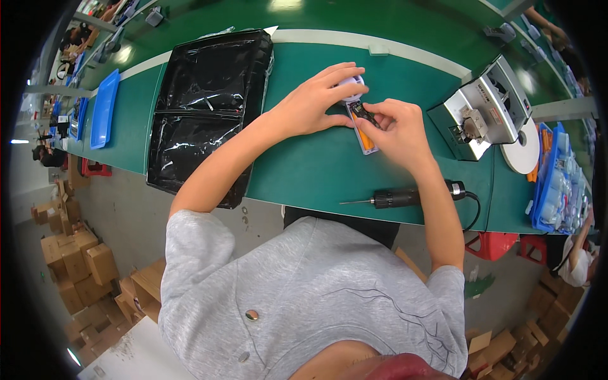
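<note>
Near the middle of the green bench, my left hand (304, 106) curls round the round head of a small pale lavender handheld device (349, 90). Its long narrow housing lies uncovered, with an orange cylindrical battery (365, 140) inside. My right hand (404, 130) pinches a small black circuit board (361, 111) between thumb and fingers, at the neck of the housing. Those fingers hide part of the board, so I cannot tell whether it is seated. A black electric screwdriver (396, 199) lies by the bench's front edge, under my right forearm, its bit pointing left.
A black plastic-covered tray (201, 79) takes up the bench on the left, beyond it a blue tray (104, 111). At right stand a metal screw-feeder machine (487, 104), a white disc (523, 147) and a blue bin (550, 190) of pale parts. A pale block (379, 50) sits at the back.
</note>
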The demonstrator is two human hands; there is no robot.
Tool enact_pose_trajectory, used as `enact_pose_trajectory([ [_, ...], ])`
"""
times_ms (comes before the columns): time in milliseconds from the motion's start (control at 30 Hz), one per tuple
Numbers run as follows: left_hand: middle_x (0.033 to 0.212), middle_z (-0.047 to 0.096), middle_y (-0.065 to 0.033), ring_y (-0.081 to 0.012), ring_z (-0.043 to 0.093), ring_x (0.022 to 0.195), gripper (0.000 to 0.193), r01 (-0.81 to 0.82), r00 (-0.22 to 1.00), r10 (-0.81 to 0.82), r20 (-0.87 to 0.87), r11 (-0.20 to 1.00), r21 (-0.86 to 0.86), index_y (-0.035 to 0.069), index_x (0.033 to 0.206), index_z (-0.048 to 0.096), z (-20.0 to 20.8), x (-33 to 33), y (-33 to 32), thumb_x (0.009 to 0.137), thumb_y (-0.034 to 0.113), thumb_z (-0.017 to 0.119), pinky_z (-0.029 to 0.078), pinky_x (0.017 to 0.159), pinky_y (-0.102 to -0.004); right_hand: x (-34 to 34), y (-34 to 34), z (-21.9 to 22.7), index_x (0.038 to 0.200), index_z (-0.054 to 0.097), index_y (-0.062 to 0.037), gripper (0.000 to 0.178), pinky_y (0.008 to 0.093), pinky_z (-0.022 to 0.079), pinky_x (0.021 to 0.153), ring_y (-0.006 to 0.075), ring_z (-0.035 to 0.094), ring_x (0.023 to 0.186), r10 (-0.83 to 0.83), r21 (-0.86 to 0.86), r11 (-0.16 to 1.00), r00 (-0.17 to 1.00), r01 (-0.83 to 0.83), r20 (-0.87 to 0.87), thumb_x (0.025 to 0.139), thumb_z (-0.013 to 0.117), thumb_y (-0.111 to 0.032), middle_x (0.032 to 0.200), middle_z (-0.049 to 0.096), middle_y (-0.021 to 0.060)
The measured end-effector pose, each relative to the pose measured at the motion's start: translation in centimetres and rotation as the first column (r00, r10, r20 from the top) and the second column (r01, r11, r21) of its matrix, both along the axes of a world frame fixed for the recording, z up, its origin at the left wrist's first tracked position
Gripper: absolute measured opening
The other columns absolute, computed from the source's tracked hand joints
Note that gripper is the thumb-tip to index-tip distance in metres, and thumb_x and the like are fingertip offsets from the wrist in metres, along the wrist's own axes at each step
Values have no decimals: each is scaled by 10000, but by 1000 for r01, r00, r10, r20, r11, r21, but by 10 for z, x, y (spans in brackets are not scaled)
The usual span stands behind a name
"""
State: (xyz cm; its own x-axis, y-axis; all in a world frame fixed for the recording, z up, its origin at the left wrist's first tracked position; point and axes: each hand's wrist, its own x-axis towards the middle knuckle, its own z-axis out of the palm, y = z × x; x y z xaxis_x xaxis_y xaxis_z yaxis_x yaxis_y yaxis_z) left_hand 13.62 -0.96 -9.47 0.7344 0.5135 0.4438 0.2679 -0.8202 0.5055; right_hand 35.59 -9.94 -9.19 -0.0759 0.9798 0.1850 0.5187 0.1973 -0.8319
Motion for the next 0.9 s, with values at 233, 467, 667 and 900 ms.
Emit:
enact_pose_trajectory([
  [233,1375,582,-140,-369,561,1261,539,-103,994,107,-29,988,113,158,1242,728,-8,6,-13,745,225,928,539,1016,-472,-2,0,-1,1003,829,-47,316,368,461,540,224,590,578,-60,73,996,972,45,228,775,912,-250,669,606,80],
  [467,1424,559,-178,-420,512,1316,453,-19,996,26,-88,997,71,139,1217,758,4,14,-13,792,220,895,498,1072,-501,3,0,-12,998,840,-103,325,405,487,567,267,624,606,-83,152,987,965,46,247,817,880,-370,676,624,99],
  [667,1412,585,-200,-451,533,1317,376,72,955,-59,-291,997,35,89,1210,740,27,10,-1,849,157,820,478,1092,-526,11,-4,9,970,755,-115,351,509,560,716,390,706,842,87,-9,996,916,-91,392,938,727,-464,849,692,152],
  [900,1249,616,-197,-412,581,1157,274,62,956,-57,-289,998,10,-12,1075,714,33,23,-6,838,77,820,513,950,-488,54,-160,63,911,710,-3,382,390,503,531,282,650,530,-612,-159,758,774,633,165,969,764,-376,613,643,145],
])
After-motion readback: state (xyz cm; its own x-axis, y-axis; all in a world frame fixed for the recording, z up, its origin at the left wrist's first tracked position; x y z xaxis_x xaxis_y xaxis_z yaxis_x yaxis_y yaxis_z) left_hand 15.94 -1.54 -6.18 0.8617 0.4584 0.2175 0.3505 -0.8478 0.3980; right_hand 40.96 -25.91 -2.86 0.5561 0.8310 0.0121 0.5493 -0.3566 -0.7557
